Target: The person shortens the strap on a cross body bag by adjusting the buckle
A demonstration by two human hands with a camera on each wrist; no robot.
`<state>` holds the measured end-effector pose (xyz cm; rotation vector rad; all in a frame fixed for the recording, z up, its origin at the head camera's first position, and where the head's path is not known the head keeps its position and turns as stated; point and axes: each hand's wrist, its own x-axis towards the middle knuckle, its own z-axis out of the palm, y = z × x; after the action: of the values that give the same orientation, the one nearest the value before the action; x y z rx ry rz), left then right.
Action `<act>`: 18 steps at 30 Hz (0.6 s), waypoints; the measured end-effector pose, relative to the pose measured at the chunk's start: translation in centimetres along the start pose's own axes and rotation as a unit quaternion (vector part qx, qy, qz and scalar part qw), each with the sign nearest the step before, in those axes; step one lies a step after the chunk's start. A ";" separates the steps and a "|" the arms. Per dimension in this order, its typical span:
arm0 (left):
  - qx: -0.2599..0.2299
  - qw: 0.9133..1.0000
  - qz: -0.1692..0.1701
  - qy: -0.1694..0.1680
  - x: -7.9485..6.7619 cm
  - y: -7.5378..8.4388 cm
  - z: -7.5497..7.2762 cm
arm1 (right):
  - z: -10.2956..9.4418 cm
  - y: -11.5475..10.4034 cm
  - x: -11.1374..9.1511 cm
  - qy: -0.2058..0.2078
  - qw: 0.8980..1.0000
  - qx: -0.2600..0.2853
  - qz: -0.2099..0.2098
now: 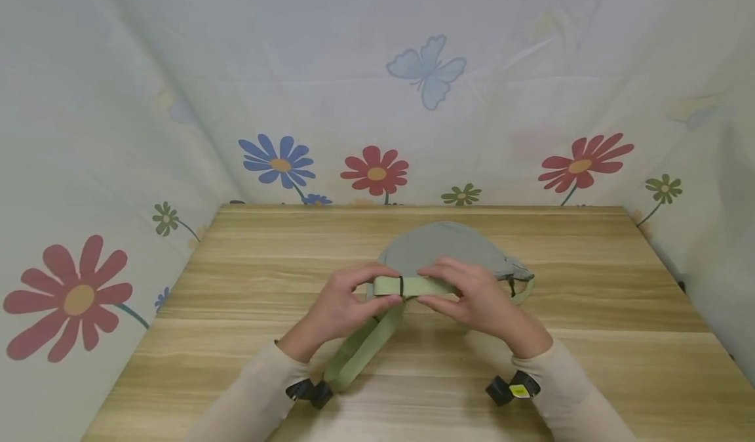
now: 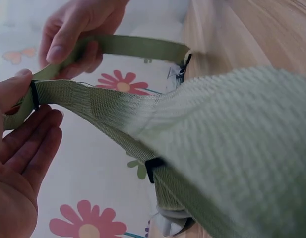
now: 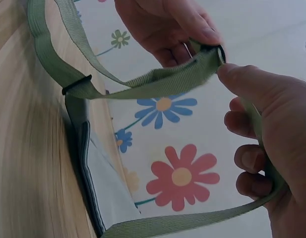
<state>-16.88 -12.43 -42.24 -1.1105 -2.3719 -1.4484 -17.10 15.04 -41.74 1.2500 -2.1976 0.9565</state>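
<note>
A grey half-round waist bag (image 1: 445, 245) lies on the table with its light green webbing strap (image 1: 366, 357) attached. My left hand (image 1: 339, 304) pinches the strap between thumb and fingers, just left of a thin black slider (image 1: 402, 286). On the slider's other side my right hand (image 1: 472, 294) holds the strap, its thumb close to the slider in the right wrist view. A loop of strap hangs toward the front below my left hand. Further along the strap sits a second black slider (image 2: 153, 168). The bag's zipped edge (image 3: 86, 168) shows in the right wrist view.
The wood-grain table (image 1: 236, 265) spreads around the bag. White curtains (image 1: 330, 55) printed with flowers and a butterfly enclose its back and sides. A black wrist camera (image 1: 312, 393) is strapped to the left wrist, another (image 1: 501, 391) to the right.
</note>
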 end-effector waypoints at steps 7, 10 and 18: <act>-0.007 1.000 0.003 0.014 -0.4 -0.4 -0.3 | -0.9 0.4 -0.9 -0.016 0.999 0.040 0.033; -0.012 1.000 0.005 0.021 -0.5 -0.4 -0.3 | -0.9 0.6 -1.0 -0.014 0.998 0.046 0.026; -0.053 0.998 -0.027 0.015 -0.6 -0.1 -0.6 | -0.6 0.8 -1.1 0.008 0.999 0.038 0.006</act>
<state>-16.65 -13.24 -42.33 -1.0477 -2.3468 -1.6129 -17.21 16.37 -42.32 1.2584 -2.1776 1.0600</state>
